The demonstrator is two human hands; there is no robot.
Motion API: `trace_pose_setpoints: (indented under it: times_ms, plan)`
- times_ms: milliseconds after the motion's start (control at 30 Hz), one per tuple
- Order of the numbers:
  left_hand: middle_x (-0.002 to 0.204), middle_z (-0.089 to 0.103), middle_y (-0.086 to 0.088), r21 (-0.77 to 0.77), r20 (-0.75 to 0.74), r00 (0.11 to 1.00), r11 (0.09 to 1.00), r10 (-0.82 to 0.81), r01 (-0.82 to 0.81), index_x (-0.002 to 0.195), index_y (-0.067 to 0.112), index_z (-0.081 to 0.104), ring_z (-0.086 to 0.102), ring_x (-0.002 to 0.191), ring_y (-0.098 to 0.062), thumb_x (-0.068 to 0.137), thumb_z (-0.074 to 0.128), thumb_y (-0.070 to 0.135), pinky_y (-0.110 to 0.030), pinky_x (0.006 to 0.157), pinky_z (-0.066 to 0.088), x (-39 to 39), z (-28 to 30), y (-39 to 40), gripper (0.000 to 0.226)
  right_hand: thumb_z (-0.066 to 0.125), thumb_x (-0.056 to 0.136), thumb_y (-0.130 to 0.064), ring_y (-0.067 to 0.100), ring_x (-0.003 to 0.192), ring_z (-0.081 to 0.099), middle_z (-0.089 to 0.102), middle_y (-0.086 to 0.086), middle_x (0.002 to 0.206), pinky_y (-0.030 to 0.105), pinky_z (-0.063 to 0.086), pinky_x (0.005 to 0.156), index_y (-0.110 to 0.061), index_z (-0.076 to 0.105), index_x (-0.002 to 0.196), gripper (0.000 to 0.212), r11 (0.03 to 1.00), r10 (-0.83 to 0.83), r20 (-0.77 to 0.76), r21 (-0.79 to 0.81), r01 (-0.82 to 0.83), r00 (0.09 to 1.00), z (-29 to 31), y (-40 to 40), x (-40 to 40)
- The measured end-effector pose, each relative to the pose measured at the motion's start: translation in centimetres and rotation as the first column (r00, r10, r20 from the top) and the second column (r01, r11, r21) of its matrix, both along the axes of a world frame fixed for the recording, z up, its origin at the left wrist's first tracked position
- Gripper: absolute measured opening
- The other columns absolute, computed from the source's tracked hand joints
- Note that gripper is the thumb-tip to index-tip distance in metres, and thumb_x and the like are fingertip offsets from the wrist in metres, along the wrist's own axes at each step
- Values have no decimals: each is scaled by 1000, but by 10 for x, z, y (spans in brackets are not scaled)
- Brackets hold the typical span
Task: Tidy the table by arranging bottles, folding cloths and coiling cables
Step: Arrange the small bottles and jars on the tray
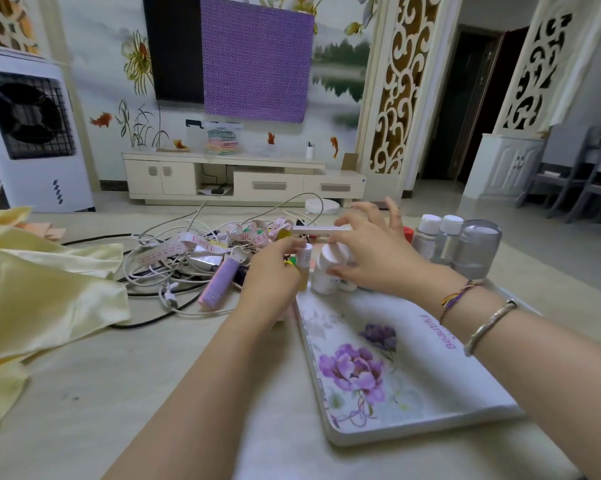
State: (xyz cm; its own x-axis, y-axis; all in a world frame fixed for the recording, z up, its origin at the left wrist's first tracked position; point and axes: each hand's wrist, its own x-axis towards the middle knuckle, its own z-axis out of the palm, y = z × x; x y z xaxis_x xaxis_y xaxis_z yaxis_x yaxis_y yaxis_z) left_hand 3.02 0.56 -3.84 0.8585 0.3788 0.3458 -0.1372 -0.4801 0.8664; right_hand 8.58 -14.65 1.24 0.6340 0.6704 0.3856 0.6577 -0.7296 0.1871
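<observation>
A pale table [84, 393] stands in a living room, facing a cream TV cabinet [243, 178] and a floral wall. At the table's left lies crumpled yellow cloth [46, 292]; in the middle, a tangle of white and black cables [160, 271] with a tape measure [188, 245]. A flowered tray [413, 368] sits on the right. At its far end the left hand [274, 275] pinches a small amber bottle [305, 268], and the right hand [368, 258] grips a white bottle [326, 271]. Clear bottles [451, 244] stand beyond.
</observation>
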Motion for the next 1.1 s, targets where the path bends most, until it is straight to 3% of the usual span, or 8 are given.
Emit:
trace_pose_setpoints:
  times_ms: [267, 433, 500, 633, 767, 867, 1000, 1100]
  plan:
    - [116, 64, -3, -5, 3, 1000, 1000, 9, -9, 120, 13, 62, 55, 109, -16, 76, 37, -13, -31, 96, 45, -4, 4, 0, 57, 53, 91, -50, 23, 146, 5, 37, -3, 145, 58, -14, 112, -30, 51, 130, 44, 994, -37, 64, -96, 43, 997, -10, 6, 5]
    - [107, 61, 1, 13, 29, 998, 998, 55, -56, 114, 12, 62, 54, 101, -12, 79, 35, -13, -20, 82, 39, -11, 11, 2, 51, 64, 84, -29, 25, 146, 5, 41, 0, 139, 56, -20, 109, -24, 48, 127, 46, 992, -28, 131, -116, 43, 991, -17, 8, 7]
    - [103, 61, 1, 9, 37, 996, 997, 79, -80, 111, 10, 62, 55, 99, -13, 80, 34, -13, -17, 76, 41, -14, 14, 5, 48, 65, 84, -34, 26, 146, 5, 41, 1, 140, 55, -21, 108, -22, 47, 126, 46, 992, -43, 148, -108, 59, 988, -18, 11, 6]
    - [104, 64, -3, -22, 45, 990, 991, 135, -134, 108, 10, 63, 58, 99, -16, 83, 34, -10, -29, 84, 49, -19, 16, 19, 43, 64, 86, -27, 27, 145, 10, 44, 2, 137, 57, -19, 109, -19, 48, 124, 42, 991, -48, 198, -111, 72, 979, -24, 14, 6]
    - [100, 63, -1, -37, -1, 988, 988, 151, -151, 107, 10, 63, 57, 94, -13, 83, 37, -11, -17, 66, 43, -25, 19, 27, 42, 62, 87, -23, 25, 146, 10, 45, 1, 138, 55, -22, 108, -19, 44, 130, 47, 993, -40, 200, -97, 60, 979, -28, 11, 6]
    - [103, 62, -3, -30, -36, 987, 987, 155, -156, 109, 9, 63, 56, 94, -13, 81, 37, -13, -15, 60, 39, -29, 22, 29, 44, 61, 88, -27, 24, 146, 7, 41, 1, 140, 51, -25, 106, -20, 39, 135, 52, 996, -18, 202, -80, 35, 979, -28, 9, 4]
    - [102, 64, -1, -61, -65, 977, 976, 205, -209, 103, 13, 64, 56, 88, -15, 81, 39, -13, -24, 52, 39, -35, 26, 40, 42, 63, 86, -42, 24, 145, 14, 37, 0, 144, 48, -8, 115, -21, 37, 139, 63, 997, 71, 169, 17, -75, 983, -20, 14, -7]
    - [101, 65, -3, -69, -85, 968, 968, 237, -243, 96, 14, 63, 57, 87, -20, 80, 39, -13, -28, 55, 40, -39, 27, 52, 40, 67, 84, -39, 23, 127, 36, 53, -2, 124, 35, 19, 105, -22, 56, 118, 40, 948, 230, 144, 191, -255, 962, -16, 22, -21]
